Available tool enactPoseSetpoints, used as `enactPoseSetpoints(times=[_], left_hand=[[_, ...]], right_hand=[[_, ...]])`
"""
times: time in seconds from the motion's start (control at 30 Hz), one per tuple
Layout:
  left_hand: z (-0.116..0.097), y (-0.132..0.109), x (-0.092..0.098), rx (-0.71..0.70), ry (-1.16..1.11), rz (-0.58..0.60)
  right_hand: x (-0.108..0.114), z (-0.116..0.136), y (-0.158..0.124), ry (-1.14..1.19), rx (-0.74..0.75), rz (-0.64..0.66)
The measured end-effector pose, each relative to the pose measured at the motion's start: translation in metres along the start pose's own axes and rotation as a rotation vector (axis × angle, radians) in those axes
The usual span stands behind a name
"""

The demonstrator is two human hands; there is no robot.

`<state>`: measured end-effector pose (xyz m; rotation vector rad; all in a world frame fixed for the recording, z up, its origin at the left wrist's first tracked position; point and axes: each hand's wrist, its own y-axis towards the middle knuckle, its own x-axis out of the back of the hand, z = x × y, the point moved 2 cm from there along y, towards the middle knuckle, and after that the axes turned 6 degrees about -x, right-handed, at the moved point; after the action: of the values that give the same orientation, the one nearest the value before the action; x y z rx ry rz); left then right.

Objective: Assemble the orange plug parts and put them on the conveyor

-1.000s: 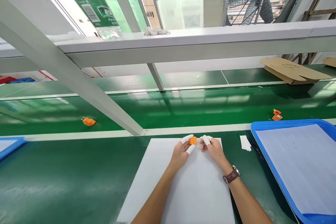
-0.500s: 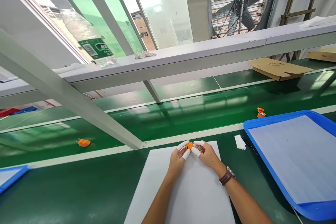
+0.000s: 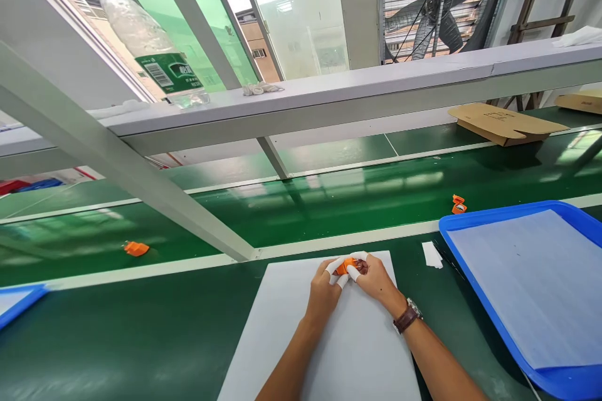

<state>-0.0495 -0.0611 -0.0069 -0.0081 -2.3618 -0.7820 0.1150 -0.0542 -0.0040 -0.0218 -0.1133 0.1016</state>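
A small orange plastic part [image 3: 347,265] is held between both hands, just above the far end of a white sheet [image 3: 301,326]. My left hand [image 3: 325,291] has its white-covered fingertips closed on the part's left side. From the right, my right hand [image 3: 377,279] pinches the same part with thumb and fingers, also in white finger covers. The fingers hide much of the part, so its exact kind cannot be made out. A watch with a brown strap [image 3: 407,317] is on my right wrist.
Two similar orange parts, one left [image 3: 136,249] and one right [image 3: 458,203], lie on the green belt [image 3: 329,207]. A blue tray [image 3: 498,332] stands right, another tray's edge [image 3: 28,304] left. A slanted post [image 3: 188,207] and a shelf [image 3: 301,103] rise in front.
My left hand has shifted slightly right and its fingers have moved round the orange part, which shows at a different angle. Both loose orange parts have travelled left with the belt.
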Motion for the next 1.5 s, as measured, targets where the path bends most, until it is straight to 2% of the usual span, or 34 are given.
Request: enactPoseSetpoints(times=[0.2, 0.37, 0.5, 0.67, 0.87, 1.03, 1.2, 1.33, 1.43, 1.5], left_hand=[[0.0, -0.001, -0.002, 0.008, -0.013, 0.0], [0.0, -0.002, -0.003, 0.045, -0.031, 0.003], [0.003, -0.003, -0.007, 0.022, -0.043, -0.023], [0.004, -0.004, -0.01, -0.041, -0.058, -0.055], [-0.002, 0.0, -0.007, -0.014, -0.033, 0.028], [-0.005, 0.003, -0.004, -0.024, -0.05, 0.036], [-0.004, 0.001, -0.002, 0.009, -0.108, 0.019], [0.014, 0.012, 0.0, 0.145, -0.134, -0.004], [0.047, 0.041, 0.003, 0.3, -0.081, -0.056], [0.075, 0.067, 0.005, 0.436, -0.168, -0.115]], right_hand=[[0.001, 0.006, -0.002, -0.062, 0.023, 0.014], [0.001, 0.007, 0.0, -0.07, -0.013, 0.021], [0.001, 0.006, 0.002, -0.058, -0.046, 0.036], [0.003, 0.002, 0.006, -0.007, -0.089, 0.068], [0.002, -0.003, 0.008, 0.029, -0.155, 0.033], [0.002, 0.001, 0.004, 0.055, -0.121, 0.044], [0.004, 0.002, 0.007, 0.231, -0.138, 0.051], [0.003, -0.004, 0.011, 0.317, -0.166, 0.002], [0.001, -0.009, 0.011, 0.252, -0.142, 0.006], [0.0, -0.011, 0.01, 0.198, -0.117, 0.005]])
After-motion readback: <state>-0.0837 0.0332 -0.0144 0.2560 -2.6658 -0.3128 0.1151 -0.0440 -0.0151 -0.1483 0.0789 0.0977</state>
